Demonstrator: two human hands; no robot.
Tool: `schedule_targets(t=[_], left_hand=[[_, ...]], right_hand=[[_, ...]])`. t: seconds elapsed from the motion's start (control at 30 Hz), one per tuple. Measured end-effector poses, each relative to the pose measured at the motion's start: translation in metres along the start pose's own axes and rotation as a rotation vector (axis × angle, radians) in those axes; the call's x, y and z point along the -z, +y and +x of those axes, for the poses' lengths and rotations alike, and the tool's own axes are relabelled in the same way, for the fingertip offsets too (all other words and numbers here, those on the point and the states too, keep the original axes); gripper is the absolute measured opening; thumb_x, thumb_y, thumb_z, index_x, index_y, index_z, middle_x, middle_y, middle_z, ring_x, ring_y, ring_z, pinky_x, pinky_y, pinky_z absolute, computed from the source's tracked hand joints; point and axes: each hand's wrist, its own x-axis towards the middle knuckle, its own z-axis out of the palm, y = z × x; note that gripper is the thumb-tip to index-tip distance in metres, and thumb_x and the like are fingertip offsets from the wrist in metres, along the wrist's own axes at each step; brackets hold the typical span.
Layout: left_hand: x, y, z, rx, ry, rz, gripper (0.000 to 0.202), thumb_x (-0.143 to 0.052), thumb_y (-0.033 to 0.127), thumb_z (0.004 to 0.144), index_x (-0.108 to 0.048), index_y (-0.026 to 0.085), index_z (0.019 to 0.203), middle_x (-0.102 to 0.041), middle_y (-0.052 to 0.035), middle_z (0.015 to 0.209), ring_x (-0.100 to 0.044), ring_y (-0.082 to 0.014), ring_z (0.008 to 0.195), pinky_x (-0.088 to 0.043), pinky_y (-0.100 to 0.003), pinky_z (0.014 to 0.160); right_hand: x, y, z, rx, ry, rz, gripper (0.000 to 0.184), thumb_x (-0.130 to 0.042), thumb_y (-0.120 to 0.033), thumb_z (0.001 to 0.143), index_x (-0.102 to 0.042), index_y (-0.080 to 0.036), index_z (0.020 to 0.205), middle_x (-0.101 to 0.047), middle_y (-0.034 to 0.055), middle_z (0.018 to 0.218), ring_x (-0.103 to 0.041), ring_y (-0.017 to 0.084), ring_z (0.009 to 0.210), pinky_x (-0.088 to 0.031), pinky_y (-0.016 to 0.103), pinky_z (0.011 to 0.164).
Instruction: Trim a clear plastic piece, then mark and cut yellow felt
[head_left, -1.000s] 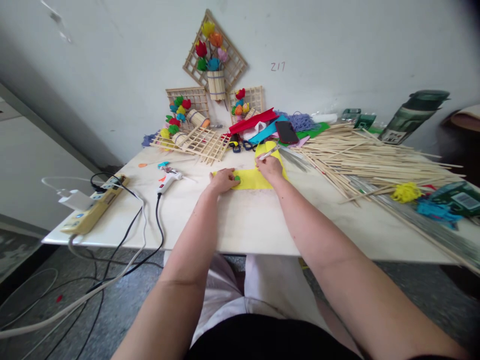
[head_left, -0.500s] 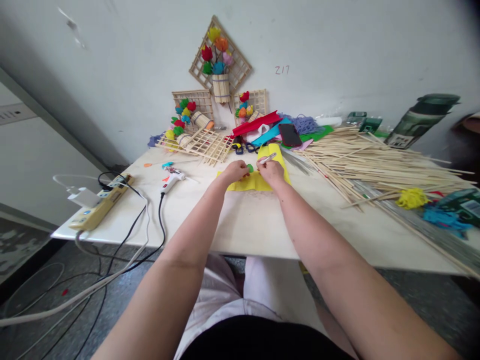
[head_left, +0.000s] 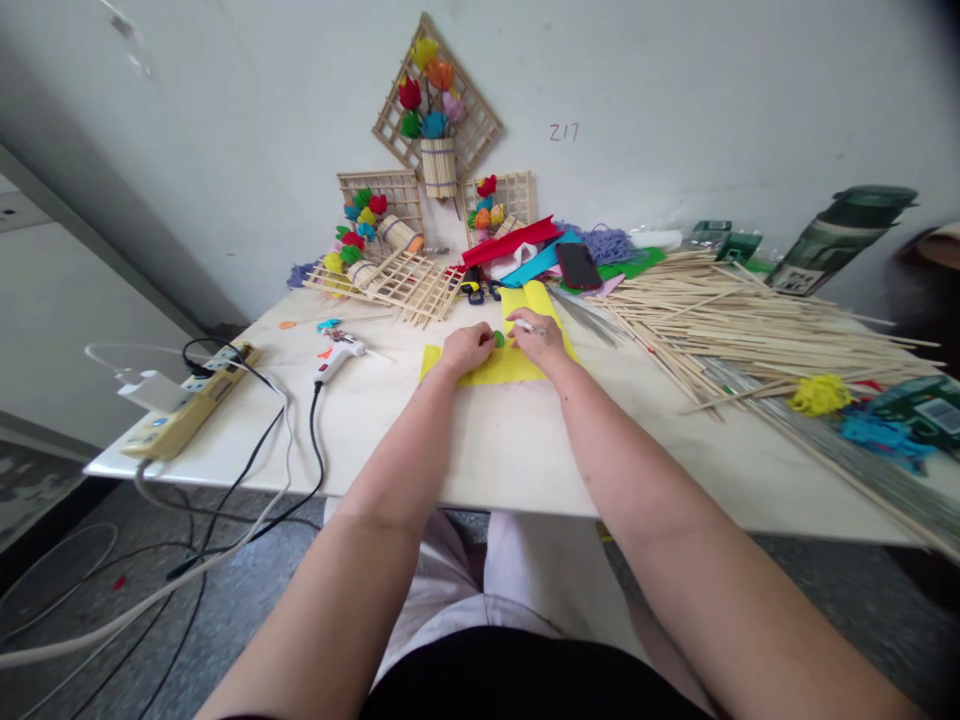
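Note:
A yellow sheet (head_left: 491,374), perhaps felt or crepe paper, lies on the table in front of me, its far right part folded or creased. My left hand (head_left: 468,349) rests on its left side, fingers closed at the edge of a small round green piece (head_left: 499,340). My right hand (head_left: 541,343) is shut on a white pen (head_left: 529,327), just right of the green piece. The pen's tip is too small to make out. Beyond the sheet lie scissors (head_left: 474,289) with dark handles.
A glue gun (head_left: 339,362) and a power strip (head_left: 187,405) with cables lie left. Bamboo lattices (head_left: 405,285) with cloth flowers stand behind. Rightward are a phone (head_left: 578,267), a heap of thin sticks (head_left: 735,320) and a tilted dark green bottle (head_left: 840,240).
The pen in my right hand has tipped over, its back end now lower. My left hand still sits by the green piece, and more of the sheet's left edge shows. The view has shifted slightly.

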Motion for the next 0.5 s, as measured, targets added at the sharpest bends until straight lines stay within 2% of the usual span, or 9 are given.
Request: schedule_targets(t=[0.13, 0.27, 0.4, 0.5], left_hand=[[-0.0004, -0.0056, -0.0009, -0.021, -0.015, -0.112, 0.023, -0.047, 0.038, 0.079, -0.062, 0.021, 0.083, -0.065, -0.0018, 0.077, -0.057, -0.0177, 0.073, -0.041, -0.027, 0.064], [0.0010, -0.0075, -0.0021, -0.059, -0.042, -0.199, 0.024, -0.046, 0.036, 0.079, -0.061, 0.019, 0.083, -0.061, 0.0002, 0.071, -0.053, -0.0144, 0.066, -0.039, -0.024, 0.060], [0.0006, -0.0064, -0.0032, -0.080, -0.052, -0.172, 0.025, -0.045, 0.038, 0.080, -0.062, 0.019, 0.083, -0.061, 0.0002, 0.072, -0.053, -0.0145, 0.067, -0.040, -0.025, 0.061], [-0.0008, -0.0042, -0.0045, -0.093, -0.044, -0.102, 0.025, -0.052, 0.041, 0.076, -0.062, 0.020, 0.086, -0.064, -0.0012, 0.079, -0.056, -0.0164, 0.072, -0.042, -0.026, 0.064]], right_hand=[[-0.0103, 0.0070, 0.0055, 0.042, 0.052, 0.146, 0.030, -0.044, -0.019, 0.071, -0.062, -0.022, 0.096, -0.065, -0.0005, 0.079, -0.062, 0.015, 0.074, -0.047, 0.027, 0.070], [-0.0121, 0.0096, 0.0081, 0.042, 0.039, 0.259, 0.032, -0.049, -0.027, 0.068, -0.061, -0.020, 0.096, -0.062, -0.0016, 0.073, -0.060, 0.015, 0.070, -0.047, 0.027, 0.067], [-0.0102, 0.0095, 0.0080, 0.085, -0.003, 0.238, 0.031, -0.052, -0.028, 0.064, -0.062, -0.020, 0.092, -0.060, -0.0021, 0.074, -0.057, 0.015, 0.071, -0.046, 0.027, 0.067], [-0.0099, 0.0113, 0.0086, 0.066, 0.034, 0.161, 0.029, -0.052, -0.024, 0.063, -0.063, -0.020, 0.090, -0.061, -0.0016, 0.075, -0.056, 0.016, 0.072, -0.045, 0.028, 0.069]])
